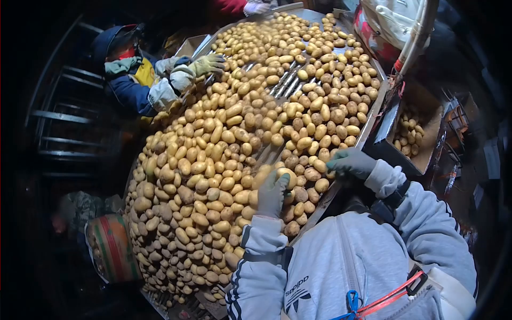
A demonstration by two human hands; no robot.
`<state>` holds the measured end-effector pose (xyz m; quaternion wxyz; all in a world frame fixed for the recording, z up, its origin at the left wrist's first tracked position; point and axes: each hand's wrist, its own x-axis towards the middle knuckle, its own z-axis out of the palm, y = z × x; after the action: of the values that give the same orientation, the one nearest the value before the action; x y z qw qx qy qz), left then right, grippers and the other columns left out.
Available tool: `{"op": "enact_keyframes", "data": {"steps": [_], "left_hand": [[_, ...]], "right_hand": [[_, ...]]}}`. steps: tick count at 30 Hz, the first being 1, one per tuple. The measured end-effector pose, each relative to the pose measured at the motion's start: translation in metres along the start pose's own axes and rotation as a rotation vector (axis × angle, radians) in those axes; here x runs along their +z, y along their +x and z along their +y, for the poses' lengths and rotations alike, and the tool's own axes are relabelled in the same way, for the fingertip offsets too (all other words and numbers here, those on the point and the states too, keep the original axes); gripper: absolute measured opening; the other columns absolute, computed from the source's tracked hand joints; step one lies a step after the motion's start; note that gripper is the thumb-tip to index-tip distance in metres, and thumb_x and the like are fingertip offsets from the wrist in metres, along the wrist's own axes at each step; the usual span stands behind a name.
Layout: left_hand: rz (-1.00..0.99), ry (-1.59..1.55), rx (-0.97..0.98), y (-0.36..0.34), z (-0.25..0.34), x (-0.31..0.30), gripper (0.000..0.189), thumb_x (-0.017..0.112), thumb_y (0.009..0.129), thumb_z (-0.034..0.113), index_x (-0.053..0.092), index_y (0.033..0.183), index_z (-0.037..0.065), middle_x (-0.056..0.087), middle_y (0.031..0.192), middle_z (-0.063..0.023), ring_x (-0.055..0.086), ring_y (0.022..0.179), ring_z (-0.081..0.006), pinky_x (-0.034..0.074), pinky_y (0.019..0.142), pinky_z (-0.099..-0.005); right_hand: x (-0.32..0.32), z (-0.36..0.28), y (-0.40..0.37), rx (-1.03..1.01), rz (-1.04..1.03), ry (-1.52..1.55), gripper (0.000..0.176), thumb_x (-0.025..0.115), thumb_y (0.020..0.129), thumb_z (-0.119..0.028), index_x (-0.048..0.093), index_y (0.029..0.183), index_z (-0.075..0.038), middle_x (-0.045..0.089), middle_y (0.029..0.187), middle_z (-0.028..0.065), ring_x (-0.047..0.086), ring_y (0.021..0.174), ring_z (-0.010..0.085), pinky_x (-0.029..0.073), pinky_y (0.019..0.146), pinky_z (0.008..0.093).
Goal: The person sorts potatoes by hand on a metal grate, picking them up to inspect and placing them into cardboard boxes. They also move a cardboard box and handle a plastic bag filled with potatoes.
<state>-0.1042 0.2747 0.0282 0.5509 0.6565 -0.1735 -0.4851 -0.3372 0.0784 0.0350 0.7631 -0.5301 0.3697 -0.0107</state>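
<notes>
A broad heap of potatoes (213, 176) covers the sorting table in front of me. My left hand (272, 197), in a grey-green glove, is closed on a large yellow potato (287, 178) near the table's front edge. To its right, my right hand (353, 163) wears the same kind of glove. Its fingers are loosely bent and apart, reaching over the rim beside several potatoes (321, 185). No potato shows in that hand, though its palm side is hidden.
Across the table, a co-worker's gloved hand (208, 65) reaches onto the potatoes. A box of potatoes (409, 133) stands beyond the right metal rim (373, 114). Metal slats (288, 80) show between potatoes. A striped sack (114, 248) stands at left, a white bag (394, 21) at upper right.
</notes>
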Motion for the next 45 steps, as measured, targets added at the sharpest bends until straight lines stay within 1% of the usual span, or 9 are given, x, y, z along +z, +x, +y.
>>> {"op": "enact_keyframes", "data": {"steps": [3,6,9,17,22,24,28,35,45], "left_hand": [[-0.076,0.127,0.032,0.02,-0.005,0.019,0.039,0.07,0.102,0.025,0.067,0.133,0.002,0.07,0.112,-0.0051,0.066,0.088,-0.0112,0.057,0.073,-0.0254],[-0.087,0.555,0.274,0.017,0.022,0.053,0.039,0.065,0.105,0.026,0.065,0.135,0.001,0.071,0.112,-0.0091,0.068,0.089,-0.0139,0.056,0.076,-0.0255],[-0.189,0.063,0.02,0.019,0.023,0.05,0.037,0.061,0.107,0.024,0.065,0.136,0.002,0.071,0.113,-0.0124,0.069,0.096,-0.0175,0.056,0.082,-0.031],[0.351,1.467,0.474,0.028,-0.023,-0.041,0.055,0.066,0.099,0.036,0.06,0.144,0.006,0.055,0.151,-0.0173,0.047,0.142,-0.0386,0.032,0.122,-0.0532],[0.421,1.463,0.44,0.029,-0.024,-0.025,0.05,0.063,0.101,0.03,0.059,0.144,0.005,0.06,0.146,-0.0175,0.048,0.143,-0.039,0.032,0.123,-0.0543],[0.433,1.475,0.463,0.03,-0.024,-0.022,0.049,0.062,0.101,0.028,0.059,0.144,0.004,0.061,0.145,-0.0178,0.05,0.142,-0.0395,0.032,0.123,-0.0548],[0.469,1.492,0.457,0.032,-0.025,-0.016,0.045,0.062,0.102,0.026,0.06,0.141,0.003,0.062,0.143,-0.0177,0.05,0.14,-0.0411,0.034,0.122,-0.0552],[0.473,1.52,0.288,0.037,-0.023,-0.009,0.053,0.051,0.105,0.034,0.056,0.148,0.004,0.056,0.152,-0.0201,0.042,0.147,-0.0421,0.031,0.125,-0.0503],[0.461,1.511,0.437,0.034,-0.029,-0.013,0.05,0.059,0.102,0.026,0.057,0.145,0.003,0.06,0.144,-0.0216,0.048,0.14,-0.045,0.039,0.118,-0.0537]], "right_hand": [[0.029,-0.03,0.001,-0.078,-0.142,-0.066,0.067,0.081,0.091,-0.029,0.057,0.146,0.0,0.072,0.112,0.0044,0.067,0.075,0.0083,0.054,0.066,0.023],[0.032,-0.007,0.027,-0.27,-0.125,-0.125,0.067,0.081,0.089,-0.027,0.057,0.147,-0.003,0.072,0.106,0.0042,0.067,0.079,0.0081,0.056,0.069,0.0239],[0.017,-0.007,0.034,-0.075,-0.116,0.096,0.067,0.081,0.089,-0.025,0.057,0.148,-0.004,0.072,0.101,0.0036,0.067,0.082,0.0085,0.057,0.069,0.0253],[-0.029,-0.008,0.018,-0.012,-0.389,0.821,0.059,0.058,0.106,-0.042,0.055,0.145,0.003,0.071,0.094,0.0061,0.064,0.069,0.013,0.051,0.056,0.0257],[-0.045,-0.008,0.029,0.063,-0.309,0.813,0.074,0.044,0.109,-0.061,0.066,0.128,0.007,0.069,0.082,0.0083,0.058,0.052,0.0135,0.045,0.043,0.0241],[-0.061,-0.011,0.037,-0.101,-0.691,0.772,0.078,0.037,0.109,-0.065,0.069,0.124,0.004,0.071,0.081,0.008,0.06,0.048,0.0136,0.047,0.04,0.0244],[-0.07,-0.009,0.048,0.158,-0.351,0.82,0.074,0.041,0.108,-0.066,0.066,0.133,-0.001,0.077,0.103,0.0079,0.072,0.08,0.0111,0.058,0.059,0.0196],[-0.091,-0.025,0.053,0.19,-0.408,0.894,0.059,0.053,0.109,-0.05,0.063,0.134,0.003,0.074,0.099,0.0125,0.066,0.057,0.0139,0.059,0.05,0.023],[-0.1,0.005,0.006,-0.034,-0.241,0.87,0.055,0.061,0.108,-0.038,0.053,0.15,-0.004,0.069,0.123,0.0089,0.07,0.1,0.015,0.061,0.078,0.0323]]}}
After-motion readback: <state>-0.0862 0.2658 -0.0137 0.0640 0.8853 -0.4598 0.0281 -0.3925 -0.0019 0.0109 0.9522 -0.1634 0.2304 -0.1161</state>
